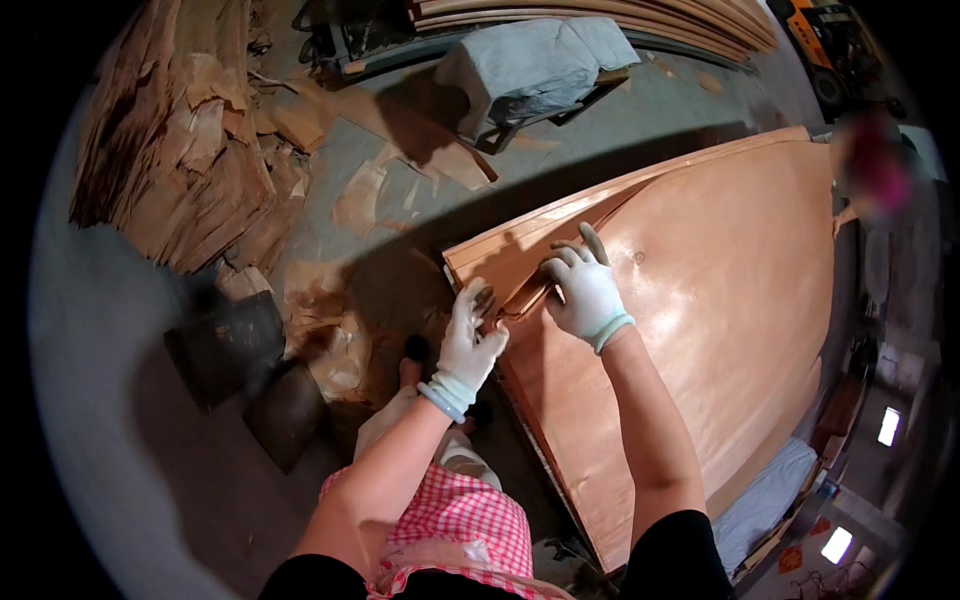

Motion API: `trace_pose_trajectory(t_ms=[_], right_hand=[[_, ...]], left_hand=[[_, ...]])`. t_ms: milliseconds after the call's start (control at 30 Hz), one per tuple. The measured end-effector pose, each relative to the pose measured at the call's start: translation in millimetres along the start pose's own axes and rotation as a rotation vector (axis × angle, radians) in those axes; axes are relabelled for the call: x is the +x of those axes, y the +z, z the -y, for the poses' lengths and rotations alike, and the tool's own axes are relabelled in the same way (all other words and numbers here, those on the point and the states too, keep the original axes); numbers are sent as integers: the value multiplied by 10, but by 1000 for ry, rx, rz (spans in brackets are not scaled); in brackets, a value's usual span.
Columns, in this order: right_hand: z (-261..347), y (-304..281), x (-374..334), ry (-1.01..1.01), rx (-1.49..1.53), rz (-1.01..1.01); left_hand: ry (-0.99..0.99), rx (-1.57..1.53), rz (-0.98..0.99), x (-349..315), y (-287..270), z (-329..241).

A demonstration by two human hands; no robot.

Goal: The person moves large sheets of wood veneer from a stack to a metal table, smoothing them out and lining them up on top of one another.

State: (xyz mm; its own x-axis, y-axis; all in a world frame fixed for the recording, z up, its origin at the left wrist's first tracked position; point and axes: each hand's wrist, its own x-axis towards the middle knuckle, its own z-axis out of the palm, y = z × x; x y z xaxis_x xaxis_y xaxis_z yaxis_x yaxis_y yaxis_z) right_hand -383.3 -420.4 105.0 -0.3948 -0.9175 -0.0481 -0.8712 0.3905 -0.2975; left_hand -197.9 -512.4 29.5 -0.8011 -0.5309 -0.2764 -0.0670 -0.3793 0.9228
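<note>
A large stack of thin wood veneer sheets (720, 250) lies in front of me and to the right, its top sheet lifted and curled along the near-left edge. My left hand (468, 345), in a white glove with grey fingertips, is closed around the curled corner of that sheet. Farther along the same edge, my right hand (583, 290), gloved alike, pinches the folded veneer between thumb and fingers, one finger sticking up. Between the two hands the lifted edge forms a narrow dark fold. Flat sheets show beneath it.
Torn veneer piles up (190, 150) at the far left, with scraps on the floor. A covered grey block (540, 65) stands beyond the stack. Another person (872, 165) is at its far right end, near an orange forklift (815, 45). Dark boxes (228, 345) sit left of my feet.
</note>
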Motion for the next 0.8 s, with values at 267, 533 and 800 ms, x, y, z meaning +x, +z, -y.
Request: trace_pose_trajectory(t_ms=[267,533,800], right_hand=[[231,-369,-694,227,-3,-339],[1926,598,-3032,682,1876,-128],[2142,834,-4897,1070,2141,-2284]], left_hand=[[-354,487,329,-103,265,137],[-231,415,312,-569,1228,-707],[-464,-101,167,-387,597,-321]])
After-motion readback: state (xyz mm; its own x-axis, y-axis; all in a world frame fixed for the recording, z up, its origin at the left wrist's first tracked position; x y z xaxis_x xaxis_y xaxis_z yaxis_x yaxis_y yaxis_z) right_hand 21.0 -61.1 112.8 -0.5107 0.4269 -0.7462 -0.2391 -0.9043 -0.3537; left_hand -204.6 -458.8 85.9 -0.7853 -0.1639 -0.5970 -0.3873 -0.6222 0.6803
